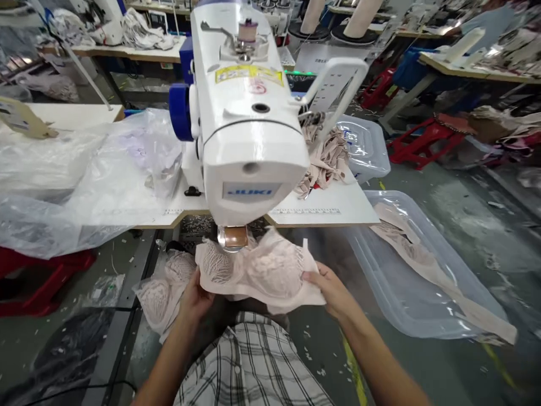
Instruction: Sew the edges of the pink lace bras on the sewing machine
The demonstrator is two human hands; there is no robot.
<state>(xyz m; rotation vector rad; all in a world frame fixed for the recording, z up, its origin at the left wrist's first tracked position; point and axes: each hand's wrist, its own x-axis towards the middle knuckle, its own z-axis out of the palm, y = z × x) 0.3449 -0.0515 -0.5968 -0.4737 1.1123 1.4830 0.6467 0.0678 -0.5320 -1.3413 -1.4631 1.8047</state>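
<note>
A pale pink lace bra is stretched between my two hands, just in front of the head of a white sewing machine. My left hand is closed on its left end, below the left cup. On the other side, my right hand pinches the right wing with thumb and fingers. The machine's front guard hides part of the bra's upper middle edge. Another lace bra hangs beside my left forearm, partly covered by it.
To the right stands a clear plastic tub with one bra draped across it. Pink fabric strips lie heaped on the machine table. Clear plastic bags cover the left side; red stools stand farther back.
</note>
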